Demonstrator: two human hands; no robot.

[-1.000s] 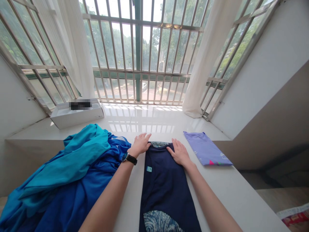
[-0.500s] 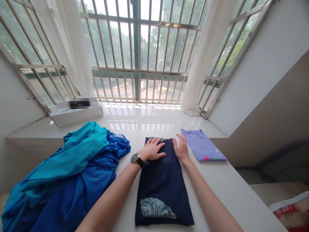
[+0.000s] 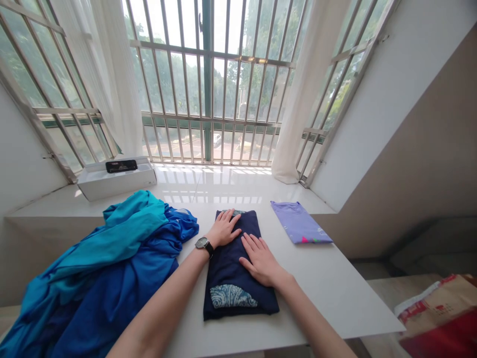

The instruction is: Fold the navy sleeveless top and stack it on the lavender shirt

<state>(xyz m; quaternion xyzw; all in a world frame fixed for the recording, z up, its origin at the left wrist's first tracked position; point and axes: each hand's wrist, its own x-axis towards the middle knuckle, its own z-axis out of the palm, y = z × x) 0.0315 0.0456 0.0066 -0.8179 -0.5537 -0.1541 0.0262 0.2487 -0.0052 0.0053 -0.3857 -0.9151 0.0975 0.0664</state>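
A navy garment (image 3: pixel 227 271), folded into a neat rectangle with a pale paisley patch near its front edge, lies flat on the white table (image 3: pixel 305 283). My left hand (image 3: pixel 223 227), with a watch on the wrist, rests open on its upper left part, fingers spread. Lower down on the right side, my right hand (image 3: pixel 261 259) presses flat on the cloth, palm down. To the left is a loose heap of blue and teal clothing (image 3: pixel 122 253). A folded lilac garment (image 3: pixel 301 223) lies to the right, apart from both hands.
On the window sill stands a white box (image 3: pixel 117 183) with a black phone-like device (image 3: pixel 121 165) on it. White curtains (image 3: pixel 290 124) hang before the barred window. Beyond the table's right edge is a red and tan bag (image 3: pixel 443 313).
My right hand has moved from the navy garment's top right edge down onto its middle, and now lies flat. The left hand stays near the top. The view has tilted slightly upward.
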